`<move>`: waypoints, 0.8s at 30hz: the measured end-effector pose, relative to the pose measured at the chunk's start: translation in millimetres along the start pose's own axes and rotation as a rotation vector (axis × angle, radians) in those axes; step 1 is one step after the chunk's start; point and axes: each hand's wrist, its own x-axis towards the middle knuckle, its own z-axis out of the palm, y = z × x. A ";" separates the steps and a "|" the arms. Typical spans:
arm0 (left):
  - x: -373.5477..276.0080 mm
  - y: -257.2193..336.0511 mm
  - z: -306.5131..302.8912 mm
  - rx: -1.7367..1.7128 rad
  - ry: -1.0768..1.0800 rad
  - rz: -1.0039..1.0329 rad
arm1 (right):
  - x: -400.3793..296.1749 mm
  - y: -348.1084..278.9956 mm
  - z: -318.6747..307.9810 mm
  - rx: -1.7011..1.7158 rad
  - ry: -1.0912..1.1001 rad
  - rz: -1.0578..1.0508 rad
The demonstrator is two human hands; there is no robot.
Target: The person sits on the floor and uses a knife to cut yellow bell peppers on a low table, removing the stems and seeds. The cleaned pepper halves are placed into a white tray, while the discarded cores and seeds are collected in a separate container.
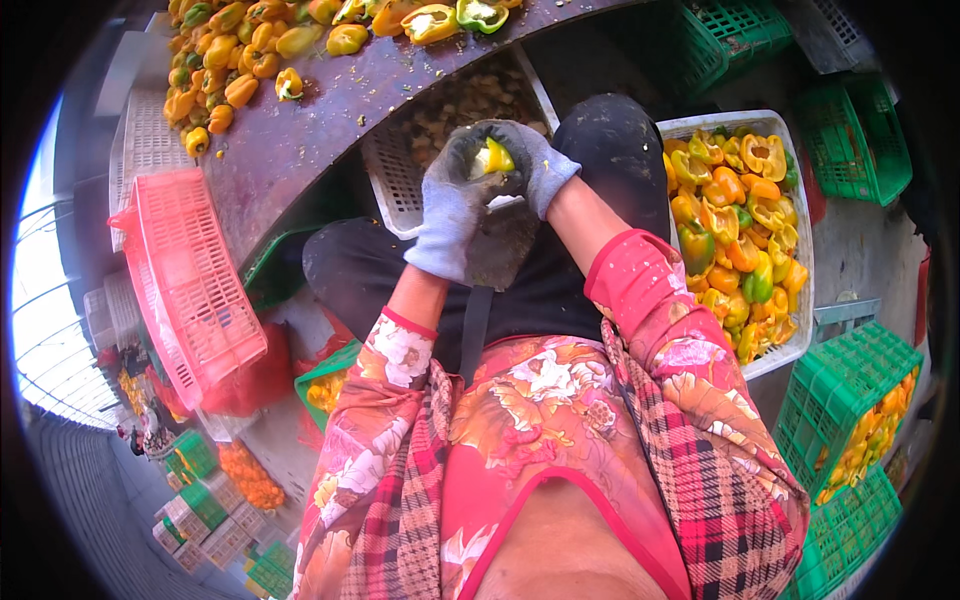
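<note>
Both hands wear grey work gloves with dark palms and meet above my lap. Between them is a yellow bell pepper piece (496, 156) with pale flesh showing. My left hand (459, 187) curls around its left side, and my right hand (529, 161) closes on it from the right. A small white, shiny thing (502, 201) shows just under the hands; I cannot tell what it is or which hand has it. Behind the hands stands a white crate (395, 184) with brownish scraps in it. On the right, a white crate (801, 300) holds yellow, orange and green pepper halves.
A dark table (300, 127) curves across the upper left, with piled whole peppers (225, 52) and cut halves near its edge. A pink crate (195, 277) stands left. Green crates (840, 405) of peppers are stacked at the lower right, another green crate (855, 142) above.
</note>
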 end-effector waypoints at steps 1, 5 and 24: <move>2.9 0.7 -7.8 -0.061 -0.075 -0.067 | 0.5 -0.9 -1.8 0.050 -0.092 0.003; 6.6 18.3 -29.2 -0.150 -0.254 -0.266 | 0.5 2.4 -9.8 -0.363 -0.212 -0.155; 26.4 -20.8 -48.4 -0.663 0.288 -0.177 | -3.8 5.7 9.5 0.249 0.258 0.042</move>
